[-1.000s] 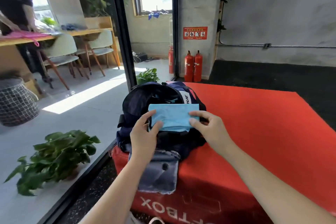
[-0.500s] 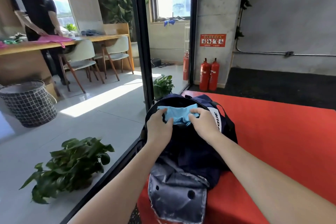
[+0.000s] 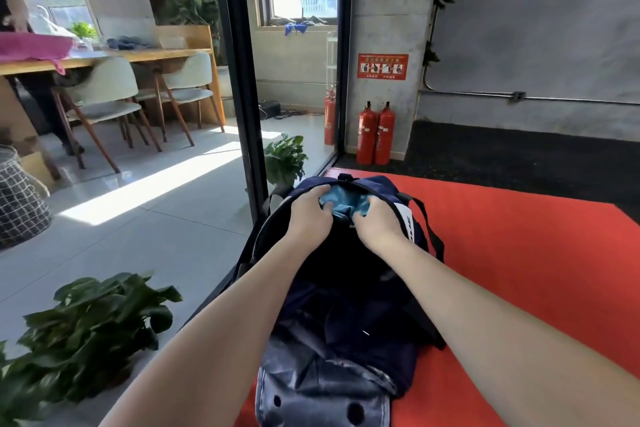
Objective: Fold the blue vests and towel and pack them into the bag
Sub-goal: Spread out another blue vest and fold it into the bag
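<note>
A dark navy bag point(image 3: 349, 291) lies open on the red mat point(image 3: 519, 253), its mouth at the far end. A folded light blue cloth point(image 3: 341, 203) sits bunched inside the mouth, mostly hidden by the bag's rim and my hands. My left hand point(image 3: 308, 217) grips the cloth's left side with curled fingers. My right hand point(image 3: 377, 222) grips its right side, fingertips tucked into the opening. A grey-blue flap of the bag point(image 3: 322, 392) hangs toward me at the mat's near edge.
A glass wall with a black frame point(image 3: 242, 80) runs along the mat's left edge. Potted plants point(image 3: 86, 333) stand beyond it. Two red fire extinguishers point(image 3: 375, 133) stand by the concrete pillar. A person works at a wooden table point(image 3: 104, 57) far left.
Both hands have pushed the blue cloth from on top of the bag down into its mouth; the cloth is now crumpled and mostly hidden. The camera has moved closer and tilted.
</note>
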Demonstrator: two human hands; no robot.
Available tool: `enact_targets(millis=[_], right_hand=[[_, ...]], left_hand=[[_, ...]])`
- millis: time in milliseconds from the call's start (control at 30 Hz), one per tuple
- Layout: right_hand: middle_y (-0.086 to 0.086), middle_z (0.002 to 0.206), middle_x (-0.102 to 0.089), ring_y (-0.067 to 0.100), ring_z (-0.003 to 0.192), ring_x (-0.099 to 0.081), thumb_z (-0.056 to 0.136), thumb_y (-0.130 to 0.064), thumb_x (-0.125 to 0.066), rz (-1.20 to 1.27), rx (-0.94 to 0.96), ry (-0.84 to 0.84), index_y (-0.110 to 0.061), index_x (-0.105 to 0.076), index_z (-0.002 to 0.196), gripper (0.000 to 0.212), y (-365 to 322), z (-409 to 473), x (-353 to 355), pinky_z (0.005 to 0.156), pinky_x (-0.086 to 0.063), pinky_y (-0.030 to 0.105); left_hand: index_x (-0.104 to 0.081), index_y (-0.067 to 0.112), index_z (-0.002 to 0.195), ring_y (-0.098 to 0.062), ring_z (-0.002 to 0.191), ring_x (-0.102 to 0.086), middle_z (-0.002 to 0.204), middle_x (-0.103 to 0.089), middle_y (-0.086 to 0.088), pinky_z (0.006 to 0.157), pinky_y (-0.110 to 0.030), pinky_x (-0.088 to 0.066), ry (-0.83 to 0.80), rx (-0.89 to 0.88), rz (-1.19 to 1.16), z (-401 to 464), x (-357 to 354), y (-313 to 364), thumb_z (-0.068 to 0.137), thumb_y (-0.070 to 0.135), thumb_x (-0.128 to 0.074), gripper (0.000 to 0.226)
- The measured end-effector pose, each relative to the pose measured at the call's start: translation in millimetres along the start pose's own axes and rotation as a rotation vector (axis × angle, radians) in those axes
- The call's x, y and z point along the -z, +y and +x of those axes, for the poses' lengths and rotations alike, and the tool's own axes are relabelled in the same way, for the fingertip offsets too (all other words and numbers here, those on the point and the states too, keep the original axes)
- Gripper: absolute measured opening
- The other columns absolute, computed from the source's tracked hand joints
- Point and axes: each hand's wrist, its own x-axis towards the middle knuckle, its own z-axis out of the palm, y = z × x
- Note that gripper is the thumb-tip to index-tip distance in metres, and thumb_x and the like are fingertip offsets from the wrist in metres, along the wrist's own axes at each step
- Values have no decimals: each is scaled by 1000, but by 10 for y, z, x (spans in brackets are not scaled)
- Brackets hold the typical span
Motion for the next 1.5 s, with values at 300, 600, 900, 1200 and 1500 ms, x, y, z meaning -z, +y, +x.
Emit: enact_targets(millis=[300,600,900,1200,1500], right_hand=[[11,154,-43,31,138,-45,102,-41,-51,-130,-34,-358,-11,-28,156,66,370,162,-134,110,-36,33],[11,143,-54,31,125,-55,96,-38,-58,-102,20,-326,-16,-38,150,61,304,-19,-70,100,-44,34],[7,148,-45,23,131,-48,94,-37,-64,-22,171,-255,-17,-45,147,60,243,-761,503,108,-38,31],[5,134,-60,21,117,-60,94,-31,-65,13,120,-104,-16,-54,137,47,1047,-1675,1665,88,-40,22],[-3,117,-66,16,108,-61,94,-36,-68,-33,-138,126,-20,-60,128,38,2723,-2708,2924,82,-39,24]], left_hand=[[-47,21,147,-31,136,-45,148,-51,-11,113,-34,-34,-227,164,128,181,-204,-490,106,37,-41,44],[-50,21,146,-25,132,-49,143,-56,-6,107,-31,-35,-119,134,67,-86,-90,-343,104,40,-46,46],[-60,18,135,-20,120,-57,129,-65,-3,103,-31,-41,-5,5,149,-735,145,201,99,35,-57,40],[-66,21,126,-14,106,-63,115,-68,4,92,-24,-43,-102,-229,62,-1558,-429,1288,96,28,-62,31],[-60,25,132,-13,98,-63,118,-66,4,95,-31,-49,-378,-421,-17,-2719,-1908,2426,92,32,-67,41]])
